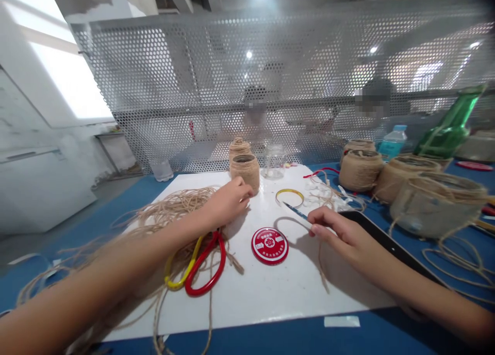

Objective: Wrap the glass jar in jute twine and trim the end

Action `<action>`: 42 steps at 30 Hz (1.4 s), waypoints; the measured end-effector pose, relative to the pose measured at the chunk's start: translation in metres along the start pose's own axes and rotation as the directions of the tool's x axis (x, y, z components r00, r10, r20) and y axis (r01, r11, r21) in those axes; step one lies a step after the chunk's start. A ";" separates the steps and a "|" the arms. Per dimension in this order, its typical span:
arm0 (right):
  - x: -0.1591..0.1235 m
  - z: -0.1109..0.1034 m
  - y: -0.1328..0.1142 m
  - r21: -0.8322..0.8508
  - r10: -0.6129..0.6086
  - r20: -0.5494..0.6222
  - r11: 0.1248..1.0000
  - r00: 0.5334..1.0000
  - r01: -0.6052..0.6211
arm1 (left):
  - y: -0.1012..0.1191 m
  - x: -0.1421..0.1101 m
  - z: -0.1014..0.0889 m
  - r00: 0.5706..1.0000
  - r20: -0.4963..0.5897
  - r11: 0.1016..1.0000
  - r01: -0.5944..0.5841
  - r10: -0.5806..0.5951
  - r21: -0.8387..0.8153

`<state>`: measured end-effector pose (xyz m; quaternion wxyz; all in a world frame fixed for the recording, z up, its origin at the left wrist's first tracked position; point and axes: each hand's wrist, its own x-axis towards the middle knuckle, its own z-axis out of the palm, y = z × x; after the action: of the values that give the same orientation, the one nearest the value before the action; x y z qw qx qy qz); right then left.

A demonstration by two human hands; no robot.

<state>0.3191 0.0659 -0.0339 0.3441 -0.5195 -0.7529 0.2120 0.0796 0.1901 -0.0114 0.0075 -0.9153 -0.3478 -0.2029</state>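
My left hand (pixel 228 200) reaches forward over the white board (pixel 270 293), fingers curled, its tips just short of a twine-wrapped jar (pixel 246 171); whether it grips anything I cannot make out. Under its wrist lie scissors (pixel 201 265) with red and yellow handles on a heap of loose twine (pixel 170 205). My right hand (pixel 340 234) pinches a thin blue brush (pixel 296 210) whose tip points toward a yellow ring (pixel 290 192). A red round lid (pixel 269 245) lies between the hands.
A clear glass jar (pixel 274 160) and a second wrapped jar (pixel 238 148) stand behind. Several twine-wrapped pots (pixel 361 169) and a green bottle (pixel 450 131) crowd the right. A perforated metal screen (pixel 270 77) closes the back, with people behind it.
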 end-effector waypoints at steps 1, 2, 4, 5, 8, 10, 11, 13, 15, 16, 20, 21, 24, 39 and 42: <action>0.000 0.000 0.000 -0.009 -0.001 0.002 1.000 1.000 0.001 | -0.002 0.000 -0.001 1.000 0.017 1.000 -0.003 0.003 0.014; -0.001 0.001 0.000 -0.014 -0.003 0.002 1.000 1.000 0.003 | -0.001 -0.001 -0.002 1.000 0.014 1.000 -0.007 0.007 0.010; -0.001 0.002 0.000 -0.018 -0.006 -0.001 1.000 1.000 0.006 | 0.012 -0.005 -0.004 0.999 -0.018 0.999 -0.028 0.027 -0.041; -0.001 0.002 0.000 -0.018 -0.008 -0.002 1.000 1.000 0.008 | 0.022 -0.007 -0.005 0.998 -0.030 0.996 -0.054 0.052 -0.074; -0.003 0.003 -0.002 -0.014 -0.018 0.000 1.000 1.000 0.018 | 0.054 -0.014 -0.004 0.992 -0.051 0.986 -0.118 0.112 -0.117; -0.004 0.003 -0.005 -0.009 -0.037 0.003 0.999 0.999 0.037 | 0.069 -0.018 -0.002 0.993 -0.059 0.988 -0.111 0.105 -0.105; -0.005 0.004 -0.007 -0.009 -0.048 0.001 0.999 0.999 0.048 | 0.074 -0.020 -0.001 0.994 -0.078 0.989 -0.091 0.082 -0.120; -0.007 0.006 -0.009 -0.018 -0.071 -0.005 0.997 0.997 0.071 | 0.078 -0.021 0.002 0.992 -0.119 0.987 -0.059 0.041 -0.153; -0.009 0.008 -0.011 -0.046 -0.092 -0.013 0.995 0.996 0.091 | 0.079 -0.023 0.003 0.989 -0.146 0.980 -0.051 0.023 -0.191; -0.010 0.009 -0.012 -0.064 -0.103 -0.014 0.993 0.995 0.102 | 0.079 -0.023 0.004 0.988 -0.150 0.976 -0.058 0.026 -0.210; -0.013 0.014 -0.014 -0.123 -0.128 -0.026 0.985 0.991 0.124 | 0.085 -0.024 0.005 0.991 -0.131 0.956 -0.077 0.040 -0.283; -0.014 0.014 -0.015 -0.132 -0.129 -0.029 0.983 0.991 0.124 | 0.086 -0.024 0.005 0.992 -0.121 0.951 -0.077 0.043 -0.298; -0.015 0.015 -0.016 -0.157 -0.141 -0.029 0.978 0.990 0.135 | 0.087 -0.022 0.005 0.994 -0.096 0.932 -0.076 0.045 -0.355; -0.009 0.015 -0.007 -0.413 -0.140 0.018 0.901 0.990 0.135 | 0.083 -0.048 -0.011 0.991 -0.032 0.938 -0.131 0.127 -0.321; -0.010 0.017 -0.003 -0.472 -0.182 -0.001 0.867 0.983 0.160 | 0.085 -0.054 -0.013 0.997 0.002 0.963 -0.076 0.079 -0.258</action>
<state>0.3068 0.0562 -0.0465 0.2424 -0.5231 -0.8168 -0.0198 0.0925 0.0897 -0.0095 -0.1054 -0.9227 -0.2824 -0.2405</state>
